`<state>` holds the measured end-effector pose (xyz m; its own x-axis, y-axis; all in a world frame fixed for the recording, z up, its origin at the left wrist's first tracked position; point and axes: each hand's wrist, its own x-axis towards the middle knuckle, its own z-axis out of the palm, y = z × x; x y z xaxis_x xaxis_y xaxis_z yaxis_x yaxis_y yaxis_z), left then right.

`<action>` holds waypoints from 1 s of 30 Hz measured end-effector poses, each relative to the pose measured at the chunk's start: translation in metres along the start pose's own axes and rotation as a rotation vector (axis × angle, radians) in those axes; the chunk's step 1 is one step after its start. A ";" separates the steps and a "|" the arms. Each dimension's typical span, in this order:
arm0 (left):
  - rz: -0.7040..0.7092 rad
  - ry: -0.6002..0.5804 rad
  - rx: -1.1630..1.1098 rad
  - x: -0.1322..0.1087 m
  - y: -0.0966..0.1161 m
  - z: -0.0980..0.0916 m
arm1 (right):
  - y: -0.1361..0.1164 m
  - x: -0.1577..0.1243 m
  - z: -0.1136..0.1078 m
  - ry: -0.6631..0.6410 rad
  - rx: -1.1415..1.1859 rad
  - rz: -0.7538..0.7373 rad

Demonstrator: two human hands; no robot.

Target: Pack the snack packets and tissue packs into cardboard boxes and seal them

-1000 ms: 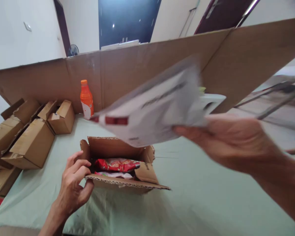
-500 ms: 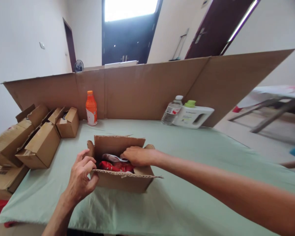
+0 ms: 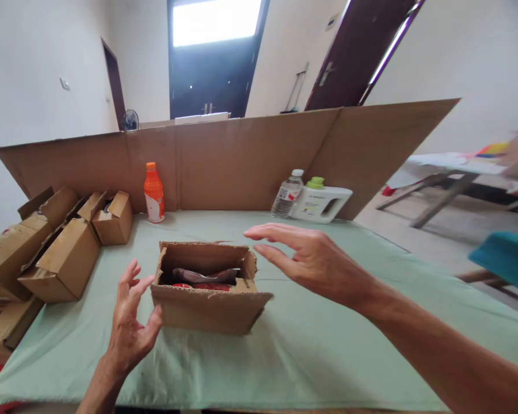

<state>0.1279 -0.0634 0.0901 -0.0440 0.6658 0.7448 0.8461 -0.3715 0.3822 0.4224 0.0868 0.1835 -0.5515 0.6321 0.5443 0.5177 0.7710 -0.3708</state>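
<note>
An open cardboard box (image 3: 207,313) stands on the green cloth in front of me. Inside it lie a dark brownish packet (image 3: 205,276) and something red (image 3: 216,286), mostly hidden by the front wall. My left hand (image 3: 132,322) is at the box's left side, fingers apart, its thumb close to the front left corner; whether it touches the cardboard I cannot tell. Above and to the right of the box hovers my right hand (image 3: 304,256), open, with its fingers stretched toward the left and nothing in them.
Several cardboard boxes (image 3: 63,261) are grouped at the left. An orange bottle (image 3: 154,194), a clear plastic bottle (image 3: 287,195) and a white jug with a green cap (image 3: 319,202) stand along the cardboard screen (image 3: 242,167). A teal stool (image 3: 507,261) is off to the right.
My right hand has come up out of the box and opened. My left hand has spread its fingers and shifted slightly left. The back flap no longer stands up. The view has turned slightly right.
</note>
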 end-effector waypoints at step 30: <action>0.041 -0.405 -0.022 0.025 -0.024 0.024 | 0.073 -0.094 0.090 -0.163 0.098 -0.216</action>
<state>0.1194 -0.0226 0.0865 0.2060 0.8495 0.4858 0.8312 -0.4139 0.3712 0.4538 0.0904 0.0376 -0.7443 0.4500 0.4934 0.3149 0.8881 -0.3348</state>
